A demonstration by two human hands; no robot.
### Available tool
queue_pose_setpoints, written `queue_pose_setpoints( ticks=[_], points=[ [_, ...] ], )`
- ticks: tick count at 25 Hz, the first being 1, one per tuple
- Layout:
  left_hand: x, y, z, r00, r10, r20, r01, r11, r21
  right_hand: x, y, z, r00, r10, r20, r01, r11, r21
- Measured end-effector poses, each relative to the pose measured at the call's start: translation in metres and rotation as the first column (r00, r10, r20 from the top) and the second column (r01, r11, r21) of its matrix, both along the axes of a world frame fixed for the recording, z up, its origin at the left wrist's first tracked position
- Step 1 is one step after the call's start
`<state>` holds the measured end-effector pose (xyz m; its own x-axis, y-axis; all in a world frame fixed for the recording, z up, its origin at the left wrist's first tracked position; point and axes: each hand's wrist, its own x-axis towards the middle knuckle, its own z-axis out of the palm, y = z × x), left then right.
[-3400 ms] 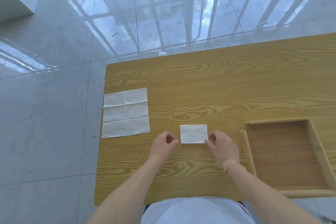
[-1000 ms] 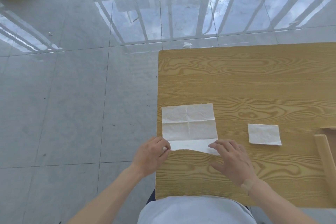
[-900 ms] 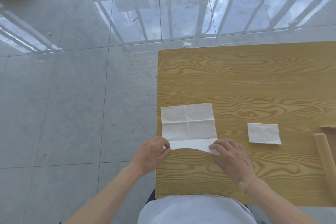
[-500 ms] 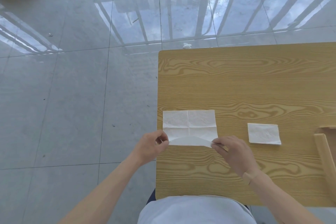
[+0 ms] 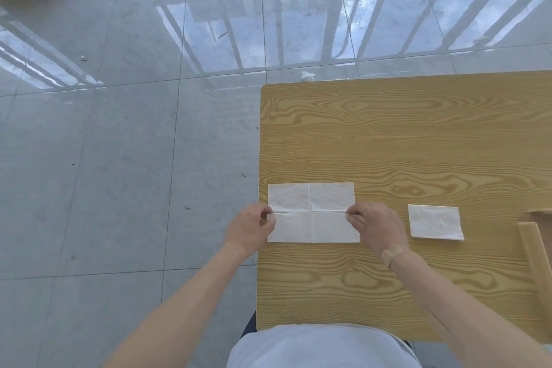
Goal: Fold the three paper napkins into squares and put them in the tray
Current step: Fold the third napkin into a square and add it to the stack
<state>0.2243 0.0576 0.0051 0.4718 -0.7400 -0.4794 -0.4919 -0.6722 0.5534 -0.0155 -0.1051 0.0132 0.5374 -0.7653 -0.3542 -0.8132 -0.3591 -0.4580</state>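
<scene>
A white paper napkin (image 5: pixel 312 197) lies near the table's left edge, its near third folded up over the middle. My left hand (image 5: pixel 250 228) pinches the left end of the folded flap's edge, and my right hand (image 5: pixel 375 225) pinches the right end. To the right lies a second napkin, folded small (image 5: pixel 435 222). Only the left rim of the wooden tray (image 5: pixel 534 254) shows at the right border.
The wooden table (image 5: pixel 403 134) ends just left of the napkin, with grey tiled floor (image 5: pixel 119 158) beyond. A crumpled white scrap (image 5: pixel 307 76) lies on the floor past the table's far edge.
Both hands lifted the napkin's near edge and carried it away from me, laying a fold over the middle. Before that, my view shifted left from the small folded napkin to this one.
</scene>
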Motion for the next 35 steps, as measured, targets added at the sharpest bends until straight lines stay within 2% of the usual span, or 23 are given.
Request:
queue_pose_setpoints(
  ticks=[4, 11, 17, 21, 29, 35],
  points=[
    [0.000, 0.001, -0.004, 0.989, -0.023, 0.149, 0.018, 0.999, 0.036, -0.002, -0.004, -0.005, 0.999, -0.002, -0.049, 0.000, 0.999, -0.049],
    [0.006, 0.000, -0.004, 0.960, -0.038, 0.276, 0.034, 0.999, 0.018, -0.006, -0.007, -0.013, 0.998, -0.039, -0.039, 0.034, 0.993, -0.112],
    [0.005, -0.013, -0.007, 0.892, -0.262, 0.369, 0.295, 0.955, -0.036, -0.005, -0.010, -0.013, 0.981, 0.158, -0.110, -0.170, 0.979, -0.109],
    [0.002, -0.022, -0.011, 0.842, -0.339, 0.420, 0.365, 0.931, 0.019, -0.005, -0.008, -0.014, 0.981, 0.163, -0.103, -0.177, 0.974, -0.141],
    [0.000, -0.025, -0.009, 0.839, -0.332, 0.432, 0.363, 0.932, 0.012, -0.002, -0.007, -0.015, 0.986, 0.152, -0.074, -0.164, 0.970, -0.182],
    [0.001, -0.026, -0.010, 0.895, -0.275, 0.352, 0.298, 0.954, -0.013, 0.001, -0.008, -0.012, 0.991, 0.114, -0.076, -0.123, 0.984, -0.128]
  ],
)
